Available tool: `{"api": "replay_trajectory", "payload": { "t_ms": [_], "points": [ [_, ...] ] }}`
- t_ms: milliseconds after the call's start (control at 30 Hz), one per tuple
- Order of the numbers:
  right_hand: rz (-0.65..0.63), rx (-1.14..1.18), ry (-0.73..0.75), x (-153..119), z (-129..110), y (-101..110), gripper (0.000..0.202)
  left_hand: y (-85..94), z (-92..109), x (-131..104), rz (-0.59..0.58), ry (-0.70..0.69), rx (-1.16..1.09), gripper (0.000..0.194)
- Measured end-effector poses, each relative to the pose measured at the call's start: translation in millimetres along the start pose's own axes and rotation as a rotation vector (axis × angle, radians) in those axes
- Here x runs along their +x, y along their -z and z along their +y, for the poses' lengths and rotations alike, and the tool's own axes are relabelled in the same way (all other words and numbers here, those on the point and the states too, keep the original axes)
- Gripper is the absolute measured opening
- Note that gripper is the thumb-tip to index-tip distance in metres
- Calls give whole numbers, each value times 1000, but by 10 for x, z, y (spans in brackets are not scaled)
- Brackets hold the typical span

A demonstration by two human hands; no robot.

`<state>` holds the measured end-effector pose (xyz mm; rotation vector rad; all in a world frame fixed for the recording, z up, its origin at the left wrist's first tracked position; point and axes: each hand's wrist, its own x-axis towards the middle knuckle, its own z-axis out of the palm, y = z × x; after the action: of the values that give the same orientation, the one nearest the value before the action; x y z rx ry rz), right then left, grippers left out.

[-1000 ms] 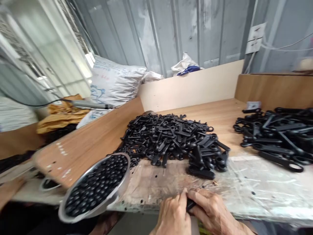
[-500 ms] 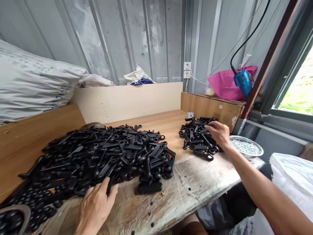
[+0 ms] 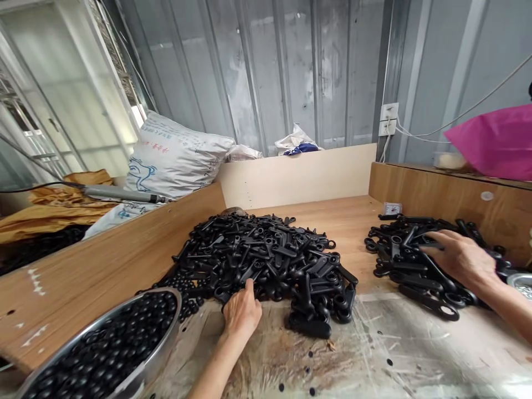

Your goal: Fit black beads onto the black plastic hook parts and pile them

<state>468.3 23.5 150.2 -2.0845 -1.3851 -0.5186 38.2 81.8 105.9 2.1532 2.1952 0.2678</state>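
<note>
The left hand (image 3: 241, 313) rests fingers-down against the big pile (image 3: 270, 263); right of that pile, the right hand (image 3: 459, 257) lies spread on the smaller pile (image 3: 415, 260), grasping nothing visible.

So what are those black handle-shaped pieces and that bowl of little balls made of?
The black pieces look like moulded plastic or rubber: matte, uniform, with no metallic glint. The bowl seems to be bare steel or aluminium, with a shiny silver rim. The balls look slightly glossy, maybe plastic.

My left hand (image 3: 241, 311) reaches straight forward from a bare forearm, palm down, fingers bent and close together. My right hand (image 3: 459, 257) stretches out far to the right, palm down, fingers spread loosely, forearm running back toward me.
</note>
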Motion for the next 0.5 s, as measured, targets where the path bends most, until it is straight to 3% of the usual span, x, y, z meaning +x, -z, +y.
{"api": "replay_trajectory", "payload": {
  "t_ms": [67,167,300,400,500],
  "points": [
    [-55,32,137,-189,-272,-87,25,27,-62,-40,-28,9,-97,36],
    [-19,161,373,-460,-708,-163,22,40,-231,-171,-74,22,-321,48],
    [-10,425,681,-777,-1279,-149,21,1,-544,-447,-165,60,-825,62],
    [-141,605,749,-967,-1722,-133,18,-34,-773,-677,-206,57,-1207,65],
    [-362,748,821,-1123,-2207,-178,17,-92,-967,-887,-217,28,-1419,57]
  ]
}}
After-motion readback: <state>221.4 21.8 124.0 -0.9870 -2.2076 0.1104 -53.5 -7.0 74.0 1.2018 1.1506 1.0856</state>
